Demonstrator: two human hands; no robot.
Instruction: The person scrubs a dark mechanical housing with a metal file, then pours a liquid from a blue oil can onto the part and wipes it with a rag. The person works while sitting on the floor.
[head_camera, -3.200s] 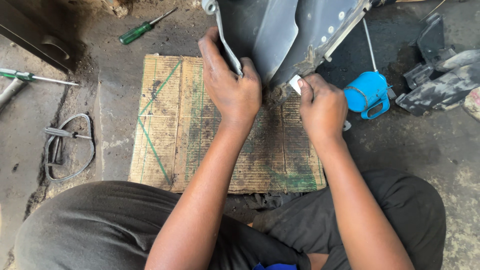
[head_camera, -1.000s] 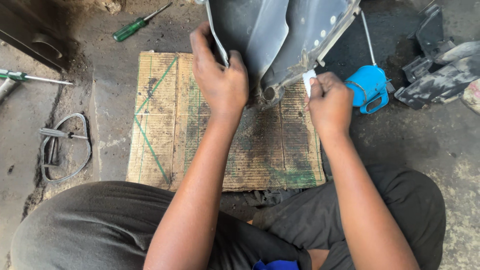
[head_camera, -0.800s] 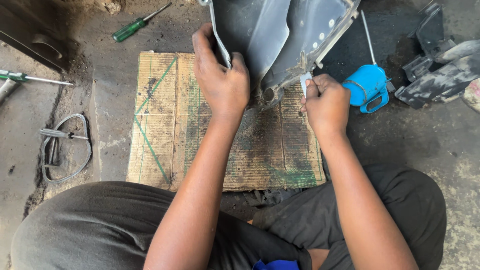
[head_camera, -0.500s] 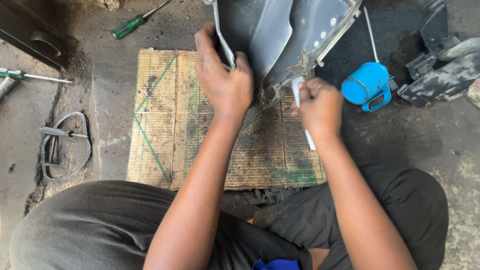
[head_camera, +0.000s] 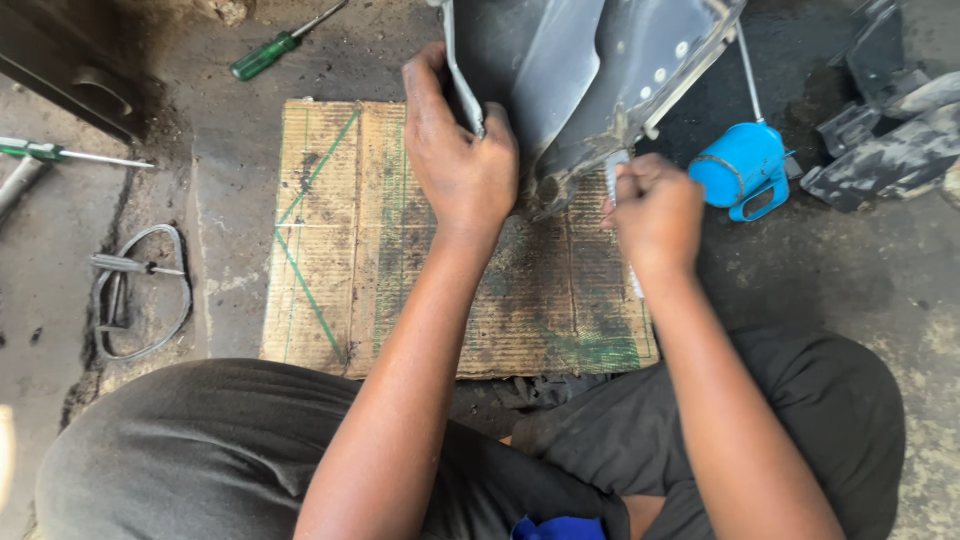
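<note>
Head view: left hand clenched on grey moulded plastic panel edge; right hand grasping small white brush at muddy lower corner, over far edge of worn cardboard sheet. Risk: brush slipping, panel twisting loose.

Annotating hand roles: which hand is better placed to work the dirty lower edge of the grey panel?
Right. The right hand already holds the small white tool against the grey panel's caked lower edge. The left hand is busy gripping the panel's rim, steadying it.

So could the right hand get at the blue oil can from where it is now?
Probably yes. The blue oil can lies on the floor just beside the right hand, with bare floor between them. But that hand is closed on a small white tool held against the grey panel.
</note>
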